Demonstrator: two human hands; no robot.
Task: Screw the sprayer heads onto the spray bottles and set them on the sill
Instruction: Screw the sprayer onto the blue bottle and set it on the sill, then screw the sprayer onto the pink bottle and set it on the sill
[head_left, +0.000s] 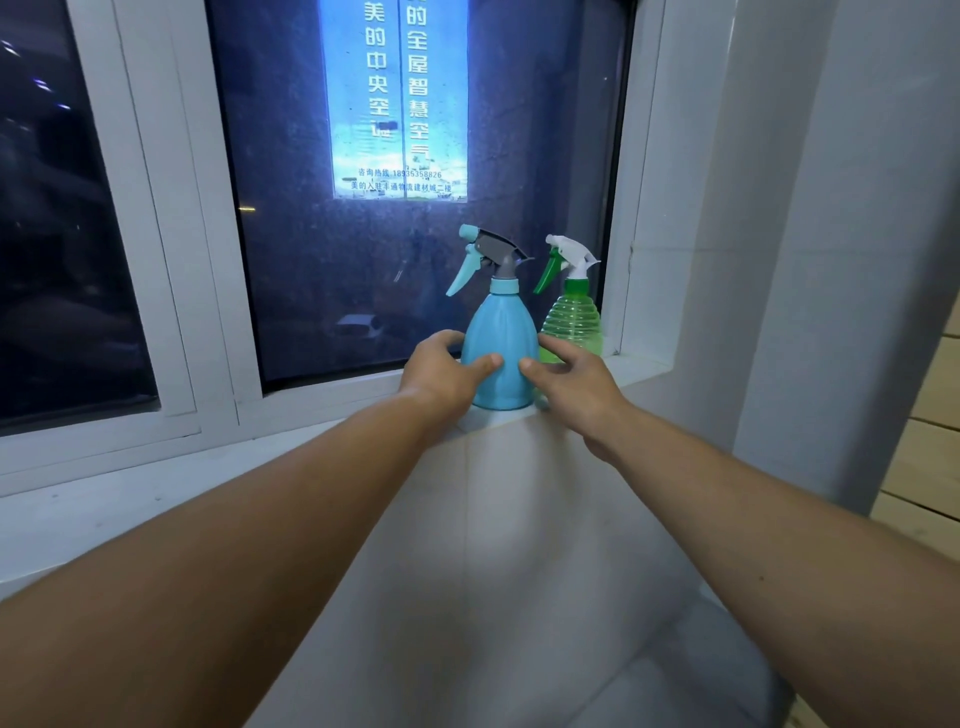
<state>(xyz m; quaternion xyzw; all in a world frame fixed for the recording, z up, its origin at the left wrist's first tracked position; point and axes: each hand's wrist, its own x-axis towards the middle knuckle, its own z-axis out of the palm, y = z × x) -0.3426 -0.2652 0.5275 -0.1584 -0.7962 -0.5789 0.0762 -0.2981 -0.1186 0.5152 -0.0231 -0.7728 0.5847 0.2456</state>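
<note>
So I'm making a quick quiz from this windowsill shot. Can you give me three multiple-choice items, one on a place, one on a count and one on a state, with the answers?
1. Where does the green spray bottle stand relative to the blue one?
A. To its left
B. To its right, nearer the window's corner
C. On the floor

2. How many spray bottles are on the sill?
A. One
B. Two
C. Four

3. What state is the blue bottle's sprayer head in?
A. Mounted on the neck
B. Lying beside the bottle
C. Held in the left hand

Answers:
1 B: the green spray bottle sits right of the blue spray bottle.
2 B: only these two stand on the sill.
3 A: the sprayer head sits on top, while the left hand and right hand flank the body.
</note>
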